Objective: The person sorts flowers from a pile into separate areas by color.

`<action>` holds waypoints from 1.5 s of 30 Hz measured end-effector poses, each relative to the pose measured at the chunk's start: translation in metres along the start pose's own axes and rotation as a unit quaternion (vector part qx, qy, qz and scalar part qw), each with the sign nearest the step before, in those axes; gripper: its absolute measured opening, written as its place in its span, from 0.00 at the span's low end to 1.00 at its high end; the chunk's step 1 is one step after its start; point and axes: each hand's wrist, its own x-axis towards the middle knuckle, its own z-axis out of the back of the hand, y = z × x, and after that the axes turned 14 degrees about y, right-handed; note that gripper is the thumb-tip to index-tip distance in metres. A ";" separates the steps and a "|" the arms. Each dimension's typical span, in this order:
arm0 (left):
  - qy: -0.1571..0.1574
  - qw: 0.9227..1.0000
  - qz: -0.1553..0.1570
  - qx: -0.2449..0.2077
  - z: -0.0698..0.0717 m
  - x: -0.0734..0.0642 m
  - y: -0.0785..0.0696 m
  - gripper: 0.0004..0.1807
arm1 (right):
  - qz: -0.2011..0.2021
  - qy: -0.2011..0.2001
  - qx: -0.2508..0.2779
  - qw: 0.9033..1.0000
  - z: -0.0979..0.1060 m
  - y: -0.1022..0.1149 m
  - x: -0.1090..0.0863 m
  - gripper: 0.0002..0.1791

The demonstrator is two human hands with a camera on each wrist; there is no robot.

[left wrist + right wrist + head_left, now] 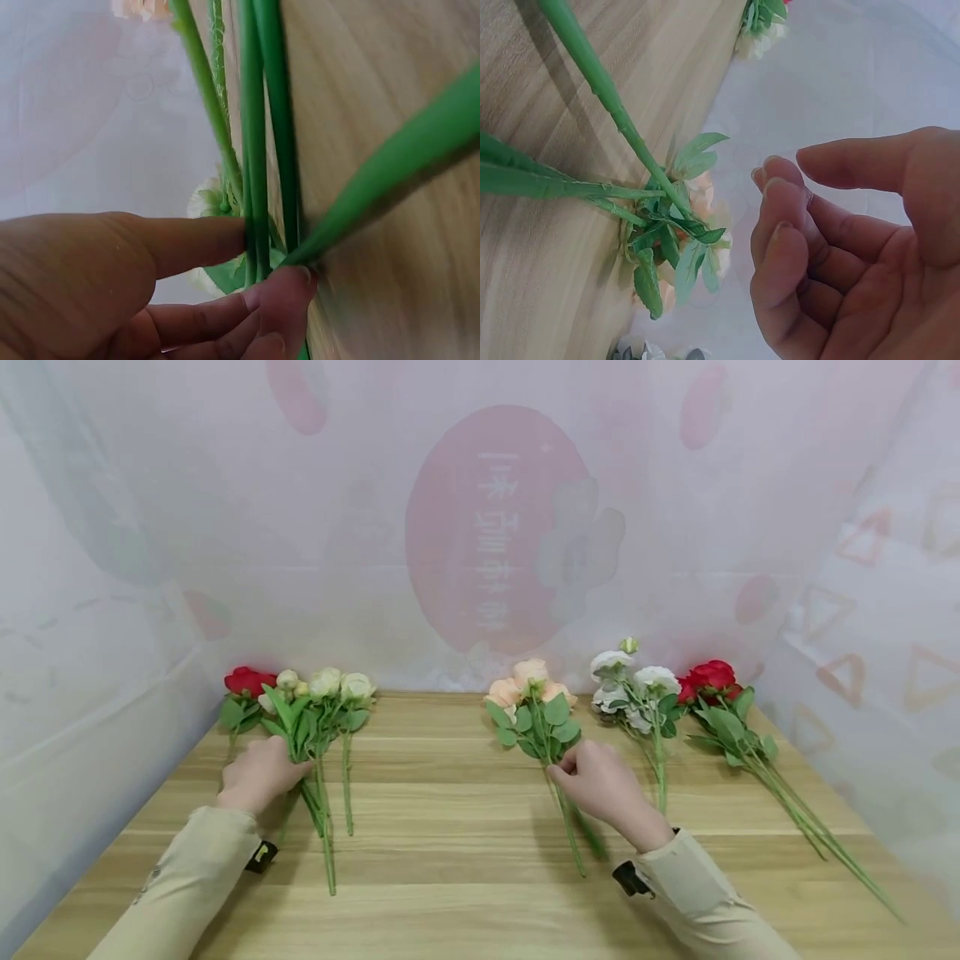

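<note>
On the left of the head view, my left hand (258,772) pinches green stems below leafy sprays. The left wrist view shows those stems (255,150) between thumb and fingertips. Cream flowers (326,683) and a red flower (249,681) lie at their heads. My right hand (603,785) is beside the stems of a peach flower bunch (531,681), its fingers loosely bent. In the right wrist view, the right hand (840,240) holds nothing, and the peach bunch's stem (622,120) stands apart from its fingertips.
White flowers (656,681) lie right of the peach bunch, with red flowers (711,677) beyond them, their long stems reaching toward the table's right edge. The wooden table (435,827) meets a pale printed curtain (330,543) at the back, with more pale cloth on both sides.
</note>
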 end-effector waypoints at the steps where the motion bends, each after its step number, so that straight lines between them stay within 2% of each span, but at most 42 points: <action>1: 0.002 1.000 0.001 -0.001 0.001 -0.001 0.000 0.22 | -0.001 0.000 0.001 1.000 0.000 0.000 0.000 0.29; 7: 0.015 1.000 0.008 -0.012 0.011 -0.006 0.006 0.11 | -0.004 0.003 0.012 1.000 0.001 -0.001 -0.001 0.29; 11: 0.016 1.000 0.015 -0.020 0.022 -0.011 0.011 0.08 | 0.001 0.006 0.019 1.000 0.002 -0.001 -0.001 0.29; 15: -0.006 1.000 0.016 -0.013 0.035 -0.019 0.015 0.10 | 0.004 0.004 0.018 1.000 0.004 -0.002 -0.002 0.28; 17: -0.028 1.000 0.012 -0.008 0.041 -0.024 0.015 0.13 | 0.003 0.002 0.018 1.000 0.004 -0.003 -0.002 0.28; 21: -0.081 0.996 -0.011 -0.026 0.050 -0.033 0.013 0.22 | 0.002 0.000 0.019 1.000 0.004 -0.004 -0.001 0.28; 25: -0.150 0.987 -0.043 -0.042 0.056 -0.041 0.006 0.25 | 0.001 0.002 0.020 1.000 0.004 -0.004 -0.001 0.27; 29: -0.208 0.974 -0.073 -0.049 0.061 -0.046 -0.006 0.20 | 0.002 0.001 0.021 1.000 0.004 -0.003 0.000 0.26; 33: -0.267 0.954 -0.125 -0.062 0.058 -0.050 -0.024 0.21 | 0.007 0.004 0.029 1.000 0.004 -0.001 0.002 0.24; 36: -0.294 0.938 -0.163 -0.079 0.050 -0.053 -0.042 0.18 | 0.021 0.006 0.056 0.998 0.005 0.004 0.005 0.20; 38: -0.290 0.932 -0.191 -0.101 0.042 -0.053 -0.055 0.15 | 0.037 0.005 0.085 0.996 0.006 0.009 0.006 0.17; 39: -0.276 0.932 -0.203 -0.118 0.037 -0.053 -0.063 0.13 | 0.045 0.004 0.103 0.994 0.006 0.013 0.007 0.15; 43: -0.190 0.933 -0.243 -0.185 0.009 -0.052 -0.094 0.11 | 0.071 0.013 0.196 0.978 0.004 0.031 0.012 0.11; 45: -0.159 0.932 -0.249 -0.208 -0.008 -0.056 -0.107 0.09 | 0.082 0.026 0.243 0.966 0.000 0.044 0.016 0.10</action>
